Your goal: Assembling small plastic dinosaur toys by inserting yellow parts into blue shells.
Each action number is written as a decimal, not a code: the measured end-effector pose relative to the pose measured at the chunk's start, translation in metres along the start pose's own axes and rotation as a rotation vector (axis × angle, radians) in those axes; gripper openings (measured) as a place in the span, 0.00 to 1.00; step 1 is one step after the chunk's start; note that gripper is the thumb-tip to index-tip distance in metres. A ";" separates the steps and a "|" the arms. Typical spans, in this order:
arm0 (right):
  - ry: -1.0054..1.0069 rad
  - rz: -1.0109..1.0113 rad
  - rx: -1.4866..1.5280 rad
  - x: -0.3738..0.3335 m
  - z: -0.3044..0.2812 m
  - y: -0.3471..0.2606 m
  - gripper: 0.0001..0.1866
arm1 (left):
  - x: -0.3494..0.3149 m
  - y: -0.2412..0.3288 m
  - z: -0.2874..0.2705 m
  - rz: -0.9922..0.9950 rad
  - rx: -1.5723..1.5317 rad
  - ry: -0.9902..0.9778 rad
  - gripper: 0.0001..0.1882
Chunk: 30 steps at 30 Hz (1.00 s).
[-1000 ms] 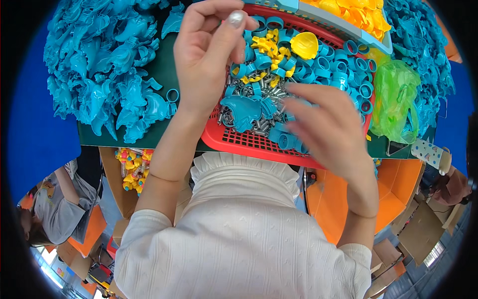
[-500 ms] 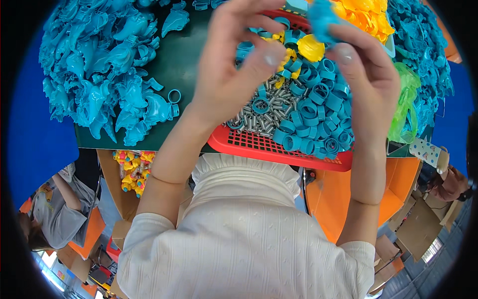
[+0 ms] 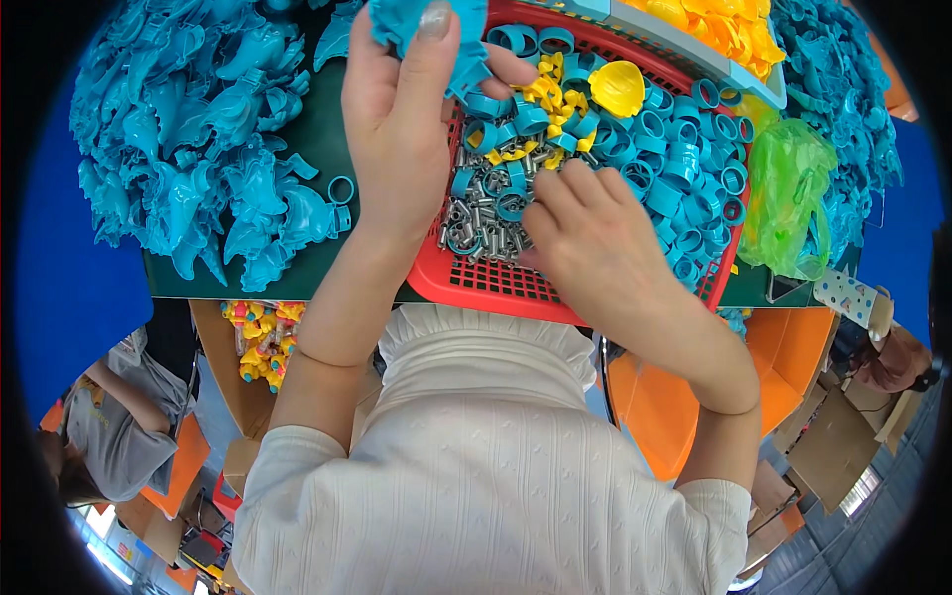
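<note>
My left hand (image 3: 402, 139) is raised over the left edge of the red basket (image 3: 474, 288), its fingers closed around a blue moulded plastic part (image 3: 466, 45) with a jagged edge. Inside the basket, my right hand (image 3: 600, 233) dips with curled fingers into a heap of small silver metal cylinders (image 3: 481, 213). Its fingertips are hidden, so what they pinch, if anything, does not show. Many blue plastic rings (image 3: 684, 164) fill the basket's right side. Small yellow pieces (image 3: 545, 94) and a rounded yellow shell (image 3: 617, 89) lie toward the back.
Blue moulded parts (image 3: 198, 129) are heaped on the left of the dark green table (image 3: 322, 134). A light blue bin (image 3: 734, 74) of yellow parts stands behind the basket. Right of it lie a green plastic bag (image 3: 788, 188) and another blue heap (image 3: 843, 129). Another person (image 3: 134, 416) sits at left.
My right hand has let go of the blue part and come down into the metal cylinders. My left hand has moved slightly left and now holds the blue part.
</note>
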State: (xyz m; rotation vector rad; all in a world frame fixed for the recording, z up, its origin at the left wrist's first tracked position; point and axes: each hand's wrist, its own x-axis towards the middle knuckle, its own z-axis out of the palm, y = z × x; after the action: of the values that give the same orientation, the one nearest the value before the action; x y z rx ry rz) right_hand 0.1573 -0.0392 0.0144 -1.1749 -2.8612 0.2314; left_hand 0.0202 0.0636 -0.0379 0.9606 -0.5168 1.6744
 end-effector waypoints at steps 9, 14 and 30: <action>0.042 0.081 0.321 -0.001 -0.034 0.018 0.06 | 0.017 0.022 0.071 -0.521 0.990 0.586 0.35; 0.424 0.273 0.684 0.002 -0.061 0.033 0.08 | 0.001 0.029 0.056 -0.629 0.694 0.275 0.27; 0.704 0.222 1.257 0.010 -0.027 0.051 0.09 | 0.002 0.030 0.057 -0.862 0.634 0.184 0.39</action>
State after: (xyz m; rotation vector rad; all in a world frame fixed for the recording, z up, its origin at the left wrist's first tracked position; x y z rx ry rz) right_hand 0.1878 0.0067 0.0333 -0.9312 -1.4379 1.1156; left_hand 0.0106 0.0125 0.0004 1.2194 0.5442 1.0966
